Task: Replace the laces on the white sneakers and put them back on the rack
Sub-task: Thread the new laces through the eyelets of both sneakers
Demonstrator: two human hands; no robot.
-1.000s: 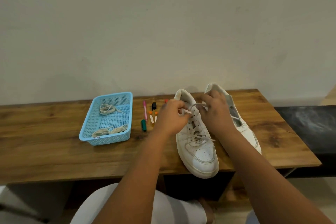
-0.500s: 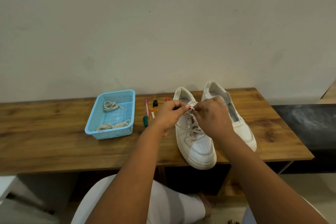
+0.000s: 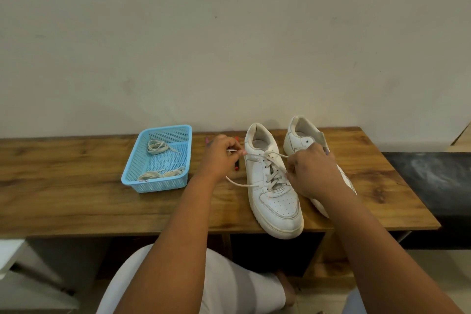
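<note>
Near white low-top leather sneaker [image 3: 274, 186] sits on the brown wooden table [image 3: 76, 201], toe at the front edge and slightly overhanging it, heel toward the wall. Cream flat lace [image 3: 272, 170] is threaded through its eyelets, both free ends pulled out sideways.

Left hand [image 3: 219, 158], just left of that sneaker's collar, pinches one lace end between thumb and forefinger, the other fingers curled. A loose length of lace trails across the table from that side to the sneaker's lower eyelets. Right hand [image 3: 312, 173], just right of the eyelets, fingers curled around the other lace end, which runs taut from the top eyelet.

Vs 0.5 s ago: hands were together over the tongue, now spread apart to either side, lace drawn out wider.

Second white sneaker [image 3: 304, 139] stands just right of the first, no lace visible, mostly hidden behind the right hand and forearm.

Left of the first sneaker: markers [image 3: 236, 166], mostly covered by the left hand; count unclear. Further left, a light blue perforated plastic basket [image 3: 159, 182] holding coiled cream laces [image 3: 157, 146].

Table backs onto a plain off-white wall [image 3: 229, 46]. Right of the table, a dark bench-like surface [image 3: 433, 176]. Person's knee in white fabric [image 3: 229, 288] sits below the table's front edge.
</note>
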